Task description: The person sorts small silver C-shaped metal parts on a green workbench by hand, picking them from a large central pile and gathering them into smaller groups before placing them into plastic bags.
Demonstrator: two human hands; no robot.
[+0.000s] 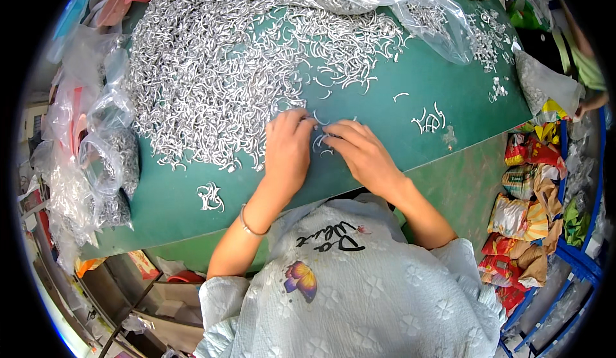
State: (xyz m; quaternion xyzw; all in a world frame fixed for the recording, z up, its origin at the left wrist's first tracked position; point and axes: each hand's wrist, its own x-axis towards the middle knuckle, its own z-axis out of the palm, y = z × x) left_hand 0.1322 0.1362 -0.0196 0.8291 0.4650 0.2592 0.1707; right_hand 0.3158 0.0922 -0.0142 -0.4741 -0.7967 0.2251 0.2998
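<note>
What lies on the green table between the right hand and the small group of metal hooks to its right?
In the head view, the green table looks bare between the right hand and the small group of metal hooks; one single hook lies farther up.

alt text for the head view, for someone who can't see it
Two bare hands, left hand and right hand, pick at small curved metal hooks on a green table, beside a large silver heap of them.

Left hand (287, 153) fingertips hiding hooks, right hand (360, 154) grip unclear
</note>
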